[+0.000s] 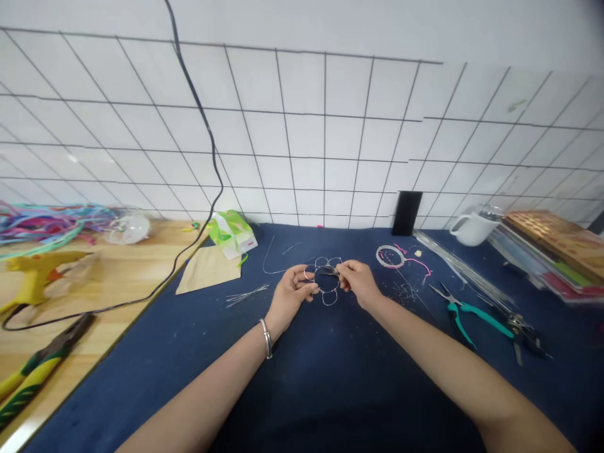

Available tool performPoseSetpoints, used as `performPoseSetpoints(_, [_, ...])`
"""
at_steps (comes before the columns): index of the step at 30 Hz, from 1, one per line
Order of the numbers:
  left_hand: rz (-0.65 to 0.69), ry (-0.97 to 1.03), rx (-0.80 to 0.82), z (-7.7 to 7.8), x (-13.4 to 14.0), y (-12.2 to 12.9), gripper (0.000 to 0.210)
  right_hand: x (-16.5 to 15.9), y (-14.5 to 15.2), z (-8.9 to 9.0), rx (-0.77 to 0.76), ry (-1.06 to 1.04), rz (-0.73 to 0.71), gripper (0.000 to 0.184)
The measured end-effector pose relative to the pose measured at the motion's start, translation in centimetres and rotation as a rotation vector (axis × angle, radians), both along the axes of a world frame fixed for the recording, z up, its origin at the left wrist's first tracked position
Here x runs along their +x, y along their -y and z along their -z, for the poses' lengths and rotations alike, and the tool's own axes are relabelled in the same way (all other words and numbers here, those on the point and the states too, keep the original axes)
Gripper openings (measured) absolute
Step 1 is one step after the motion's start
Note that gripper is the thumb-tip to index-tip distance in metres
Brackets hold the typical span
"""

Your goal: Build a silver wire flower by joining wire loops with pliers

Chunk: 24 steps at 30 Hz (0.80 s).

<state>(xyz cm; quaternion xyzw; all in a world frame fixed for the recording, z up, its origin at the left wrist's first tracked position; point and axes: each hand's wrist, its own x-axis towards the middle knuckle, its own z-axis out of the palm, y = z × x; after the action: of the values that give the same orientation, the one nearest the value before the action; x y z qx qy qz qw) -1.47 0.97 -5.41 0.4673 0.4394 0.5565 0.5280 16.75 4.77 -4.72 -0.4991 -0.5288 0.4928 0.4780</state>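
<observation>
In the head view a thin wire ring (326, 291) with small wire loops (329, 298) around its edge is held just above the dark blue mat. My left hand (293, 290), with a silver bangle at the wrist, is closed on the ring's left side, thumb and fingers pinching it. The fingers of my right hand (355, 280) are closed at the ring's right side. A small dark, pointed piece (328, 271) shows by those fingertips, too small to name. Some of the ring is hidden behind the fingers.
Right: teal-handled pliers (460, 309), a wire bundle (465, 267), a round white roll (391, 256), a white mug (472, 229) and books (557, 251). Left: a green packet (231, 233), cut wires (247, 294), a yellow glue gun (38, 274), yellow-green pliers (44, 365) and a black cable (207, 129).
</observation>
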Motion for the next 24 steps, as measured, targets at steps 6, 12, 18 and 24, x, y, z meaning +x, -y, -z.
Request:
performPoseSetpoints(6, [-0.128,0.001,-0.008,0.3,-1.1,-1.1,0.048,1.4,-6.4,0.2,0.020,0.141,0.053,0.025])
performPoseSetpoints(12, [-0.184,-0.032,-0.023,0.8,-1.5,-1.2,0.037,2.2,-10.3,1.9,0.051,0.328,0.070,0.018])
performPoseSetpoints(18, [-0.241,-0.047,-0.017,0.5,-1.5,-1.2,0.032,3.7,-10.5,1.7,0.230,0.531,0.134,0.016])
performPoseSetpoints(24, [-0.267,-0.040,-0.009,0.4,-1.5,-1.2,0.029,1.6,-11.0,0.9,0.420,0.663,0.058,0.023])
